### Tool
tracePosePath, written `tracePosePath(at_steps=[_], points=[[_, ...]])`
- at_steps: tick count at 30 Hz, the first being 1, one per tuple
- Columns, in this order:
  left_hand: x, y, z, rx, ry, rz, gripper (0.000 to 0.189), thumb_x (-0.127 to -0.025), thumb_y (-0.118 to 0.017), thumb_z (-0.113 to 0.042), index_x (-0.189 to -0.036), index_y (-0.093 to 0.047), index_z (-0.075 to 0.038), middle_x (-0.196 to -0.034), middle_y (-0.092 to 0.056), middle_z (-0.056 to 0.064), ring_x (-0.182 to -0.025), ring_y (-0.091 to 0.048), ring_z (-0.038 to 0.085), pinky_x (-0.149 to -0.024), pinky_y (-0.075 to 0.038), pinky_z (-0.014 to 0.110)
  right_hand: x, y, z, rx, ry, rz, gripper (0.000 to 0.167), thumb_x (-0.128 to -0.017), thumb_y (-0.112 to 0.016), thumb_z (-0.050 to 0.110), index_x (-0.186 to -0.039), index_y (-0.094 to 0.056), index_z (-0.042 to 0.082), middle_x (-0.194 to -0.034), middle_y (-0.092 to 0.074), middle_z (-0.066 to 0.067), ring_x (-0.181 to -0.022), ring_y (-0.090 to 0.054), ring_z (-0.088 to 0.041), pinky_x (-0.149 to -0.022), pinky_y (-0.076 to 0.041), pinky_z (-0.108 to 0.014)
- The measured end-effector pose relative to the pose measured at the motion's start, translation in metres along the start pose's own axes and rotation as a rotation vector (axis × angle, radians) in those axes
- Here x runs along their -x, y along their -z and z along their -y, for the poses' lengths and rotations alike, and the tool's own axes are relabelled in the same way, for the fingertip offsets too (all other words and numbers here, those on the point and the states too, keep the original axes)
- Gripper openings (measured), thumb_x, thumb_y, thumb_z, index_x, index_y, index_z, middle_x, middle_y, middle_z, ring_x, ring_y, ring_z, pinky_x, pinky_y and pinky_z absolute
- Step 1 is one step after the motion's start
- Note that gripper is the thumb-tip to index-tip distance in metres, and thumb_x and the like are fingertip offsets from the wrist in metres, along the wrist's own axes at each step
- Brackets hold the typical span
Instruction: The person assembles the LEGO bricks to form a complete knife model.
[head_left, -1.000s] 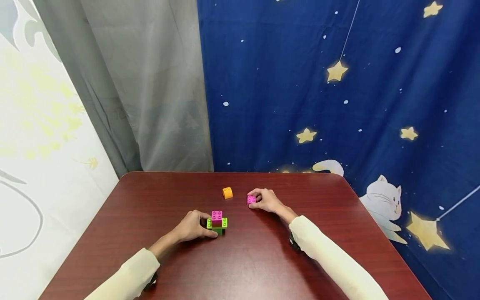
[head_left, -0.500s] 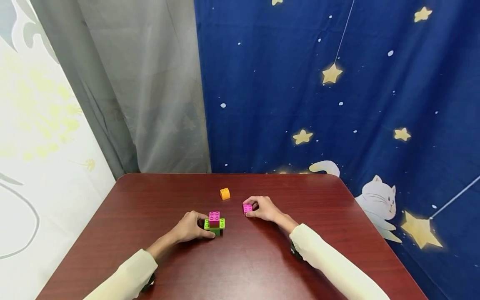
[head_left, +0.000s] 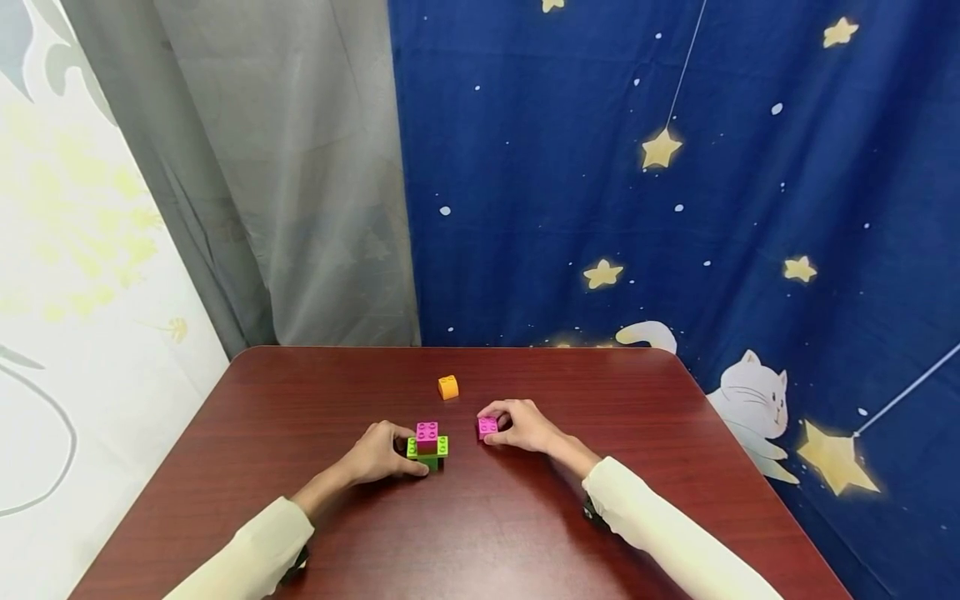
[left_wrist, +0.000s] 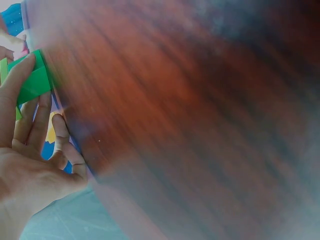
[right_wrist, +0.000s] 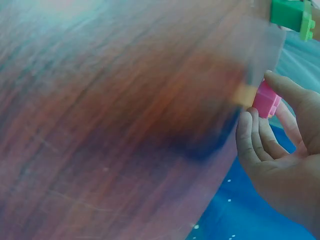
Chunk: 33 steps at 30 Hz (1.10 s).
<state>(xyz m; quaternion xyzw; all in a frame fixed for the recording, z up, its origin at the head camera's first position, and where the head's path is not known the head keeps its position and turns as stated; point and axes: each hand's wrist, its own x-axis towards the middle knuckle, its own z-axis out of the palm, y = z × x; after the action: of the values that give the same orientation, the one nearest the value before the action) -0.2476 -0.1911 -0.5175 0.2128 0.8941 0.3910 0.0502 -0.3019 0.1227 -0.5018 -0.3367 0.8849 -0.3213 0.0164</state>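
Note:
My left hand (head_left: 378, 454) grips a small stack of toy building bricks from its left side. That stack has a dark green brick (left_wrist: 36, 82) at the bottom, a lime green brick (head_left: 412, 451) across it and a magenta brick (head_left: 427, 433) on top. To the right, my right hand (head_left: 522, 427) pinches a loose pink brick (head_left: 487, 428) between thumb and fingers, studs facing up. In the right wrist view the thumb lies on one side of the pink brick (right_wrist: 266, 100) and the fingertips on the other. A short gap separates this brick from the stack.
An orange brick (head_left: 447, 387) with a curved side lies farther back on the reddish-brown table (head_left: 330, 383). Behind the table's far edge hang a grey curtain (head_left: 337, 208) and a blue star-patterned curtain (head_left: 525, 208).
My right hand has brought the pink brick nearer to me and leftward, closer to the stack. The left hand keeps its grip on the stack, while the whole view has shifted slightly.

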Motion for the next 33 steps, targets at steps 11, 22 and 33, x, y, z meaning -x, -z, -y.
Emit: tracePosePath(at_steps=[11,22,33], points=[[0.000,0.000,-0.003,-0.016,0.001,-0.007,0.037,-0.074,-0.095,-0.033,-0.102,-0.079,-0.013,-0.083,-0.072,-0.010,-0.075,-0.059,0.009,-0.067,-0.050,0.025,-0.002,0.017,0.028,-0.035,0.056,-0.063,0.039,-0.086,-0.088,0.019,-0.122,-0.075,0.010,-0.097,-0.073,-0.003,-0.087,-0.072,-0.026,-0.075,-0.058,-0.029],[0.000,0.001,-0.004,-0.013,0.006,-0.011,0.037,-0.074,-0.096,-0.033,-0.101,-0.079,-0.014,-0.081,-0.071,-0.009,-0.073,-0.058,0.009,-0.065,-0.049,0.025,-0.008,0.024,0.056,-0.086,0.075,-0.049,0.041,-0.086,-0.088,0.021,-0.123,-0.076,0.010,-0.095,-0.071,-0.001,-0.086,-0.072,-0.024,-0.081,-0.060,-0.038],[0.000,0.000,-0.003,0.000,-0.004,0.006,0.034,-0.076,-0.095,-0.033,-0.100,-0.079,-0.014,-0.082,-0.072,-0.009,-0.072,-0.060,0.011,-0.064,-0.050,0.025,-0.019,0.022,0.083,-0.121,0.099,-0.039,0.040,-0.085,-0.088,0.021,-0.123,-0.076,0.012,-0.102,-0.074,-0.001,-0.088,-0.072,-0.019,-0.083,-0.059,-0.032]])
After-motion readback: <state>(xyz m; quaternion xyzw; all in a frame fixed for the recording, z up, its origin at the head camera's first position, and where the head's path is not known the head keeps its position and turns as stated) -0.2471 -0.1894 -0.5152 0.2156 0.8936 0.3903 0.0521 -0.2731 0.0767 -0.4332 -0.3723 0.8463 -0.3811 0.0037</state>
